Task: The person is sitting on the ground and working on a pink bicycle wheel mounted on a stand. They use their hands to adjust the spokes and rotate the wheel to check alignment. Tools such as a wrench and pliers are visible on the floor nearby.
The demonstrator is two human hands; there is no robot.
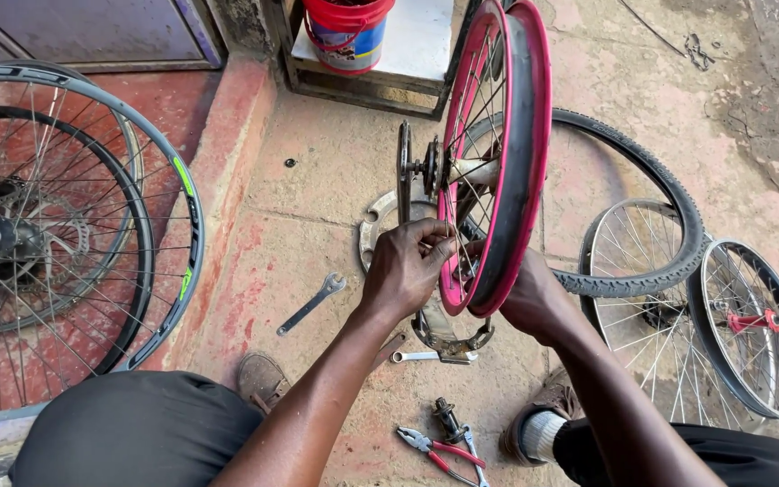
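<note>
I see left hand (405, 268) pinching spokes of upright pink wheel (498, 153); right hand (526, 298) behind rim, grip hidden; tyre (651, 189) off, pliers (439, 448) below unused.

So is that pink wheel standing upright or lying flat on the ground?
Upright. The pink wheel stands on edge in a metal stand, its rim vertical, with the left hand at its spokes and the right hand behind the rim.
</note>
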